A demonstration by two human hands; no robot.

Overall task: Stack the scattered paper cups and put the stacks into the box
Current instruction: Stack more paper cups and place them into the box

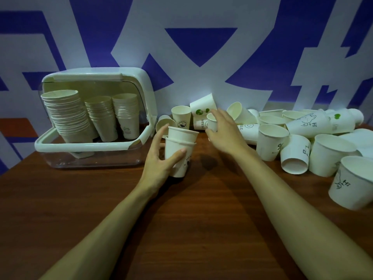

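Observation:
My left hand (161, 158) grips a short stack of two white paper cups (180, 145), held upright just above the brown table. My right hand (226, 132) reaches toward the wall, its fingers curled around a small white cup (212, 122) among the loose ones. The clear box (90, 146) with a white rim and raised lid stands at the left and holds three tall cup stacks (66, 116). Several scattered cups (272, 142) lie and stand to the right, some printed with "Hi" and "HELLO".
The blue and white wall (201, 47) runs right behind the cups and the box. An upright cup (181, 118) and a tipped one (163, 124) sit between the box and my hands. The brown table (191, 209) stretches toward me.

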